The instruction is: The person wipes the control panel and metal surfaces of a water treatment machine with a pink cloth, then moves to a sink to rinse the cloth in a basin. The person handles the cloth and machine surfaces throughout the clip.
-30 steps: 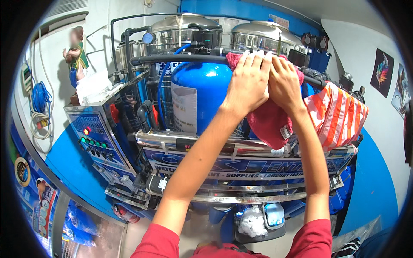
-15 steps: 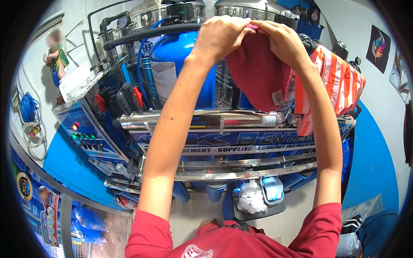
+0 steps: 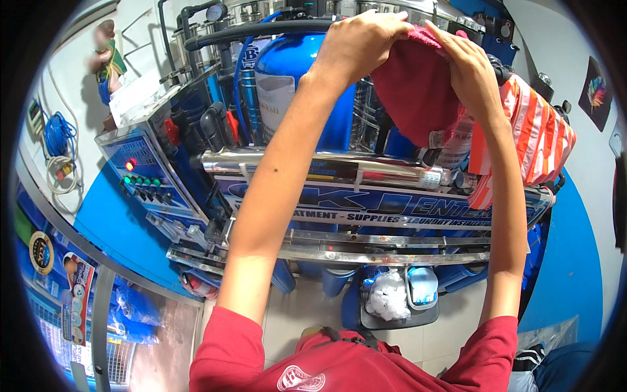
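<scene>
Near the top centre, my left hand point(image 3: 359, 46) grips the upper edge of a red terry cloth point(image 3: 415, 91), its fingers curled at the cloth's left corner. My right hand point(image 3: 467, 68) holds the same cloth's upper edge a little to the right, fingers bent over it. The cloth hangs down between both hands, in front of a black pipe rail point(image 3: 261, 29) and to the right of a tall blue tank point(image 3: 290, 55). Right of my right hand, an orange-and-white striped cloth point(image 3: 535, 130) is draped at the rail's end.
A control panel with lit buttons point(image 3: 144, 170) stands at left. A steel tube point(image 3: 313, 166) runs across the machine below the cloth. A dark bin with white material point(image 3: 388, 294) sits underneath. A figurine point(image 3: 108, 65), coiled blue cable point(image 3: 59, 137) and feather picture point(image 3: 594, 91) line the walls.
Both hands have gone higher in the picture, the left now drawn apart from the right, and the red cloth hangs from between them. The surroundings have shifted in view.
</scene>
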`<action>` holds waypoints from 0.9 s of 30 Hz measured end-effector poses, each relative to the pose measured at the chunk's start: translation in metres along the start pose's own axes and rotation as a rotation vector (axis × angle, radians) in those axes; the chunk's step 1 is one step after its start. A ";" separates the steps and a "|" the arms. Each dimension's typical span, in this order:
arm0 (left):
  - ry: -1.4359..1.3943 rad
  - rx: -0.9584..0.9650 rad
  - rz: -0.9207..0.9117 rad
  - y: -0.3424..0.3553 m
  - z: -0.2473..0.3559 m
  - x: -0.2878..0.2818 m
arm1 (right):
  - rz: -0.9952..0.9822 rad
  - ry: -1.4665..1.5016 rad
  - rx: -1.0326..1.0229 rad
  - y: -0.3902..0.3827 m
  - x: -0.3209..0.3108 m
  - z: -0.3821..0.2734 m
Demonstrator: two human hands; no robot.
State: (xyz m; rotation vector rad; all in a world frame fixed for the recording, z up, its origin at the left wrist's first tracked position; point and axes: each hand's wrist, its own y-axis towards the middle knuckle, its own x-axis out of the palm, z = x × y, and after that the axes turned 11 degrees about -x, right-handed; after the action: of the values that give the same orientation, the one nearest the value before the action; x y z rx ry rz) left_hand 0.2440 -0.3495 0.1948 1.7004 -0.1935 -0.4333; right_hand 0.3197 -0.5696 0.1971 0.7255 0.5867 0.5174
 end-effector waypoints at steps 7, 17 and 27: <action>-0.183 -0.142 0.096 -0.097 0.046 -0.026 | 0.072 0.214 0.106 -0.038 -0.006 -0.096; 0.033 -0.353 -0.419 -0.261 0.055 -0.024 | -0.326 0.218 0.137 -0.155 0.057 -0.206; -0.169 -0.397 -0.473 -0.325 0.089 -0.024 | -0.184 0.248 0.264 -0.197 0.047 -0.242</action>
State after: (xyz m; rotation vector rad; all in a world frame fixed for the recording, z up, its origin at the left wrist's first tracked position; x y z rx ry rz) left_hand 0.1505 -0.3639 -0.1295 1.3078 0.1712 -0.9056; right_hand 0.2414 -0.5554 -0.1087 0.8527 0.9570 0.3635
